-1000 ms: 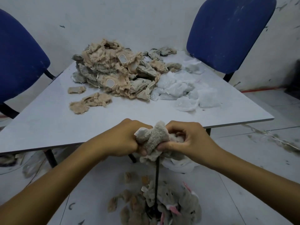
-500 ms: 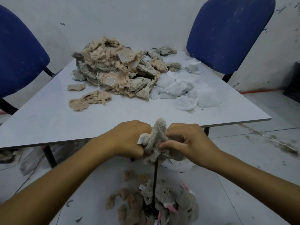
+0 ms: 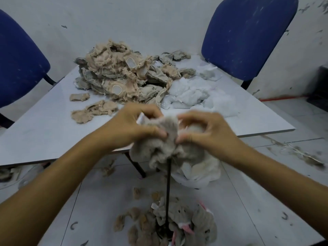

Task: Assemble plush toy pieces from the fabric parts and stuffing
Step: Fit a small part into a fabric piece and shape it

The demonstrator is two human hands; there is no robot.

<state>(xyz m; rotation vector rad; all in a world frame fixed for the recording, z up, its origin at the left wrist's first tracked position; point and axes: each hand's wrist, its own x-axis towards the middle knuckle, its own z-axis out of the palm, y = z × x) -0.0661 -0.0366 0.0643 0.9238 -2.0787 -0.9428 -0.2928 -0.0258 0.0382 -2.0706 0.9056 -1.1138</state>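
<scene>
Left hand and right hand raised together, fingers curled pinching.

A pale grey surface stands cornerwise against a scuffed, off-white wall with chipped paint. Two blue chairs flank it: one at the left, one at the far right. The floor is pale tile with grey joints. A red strip runs along the wall's foot at right. Light is dim and even.
</scene>
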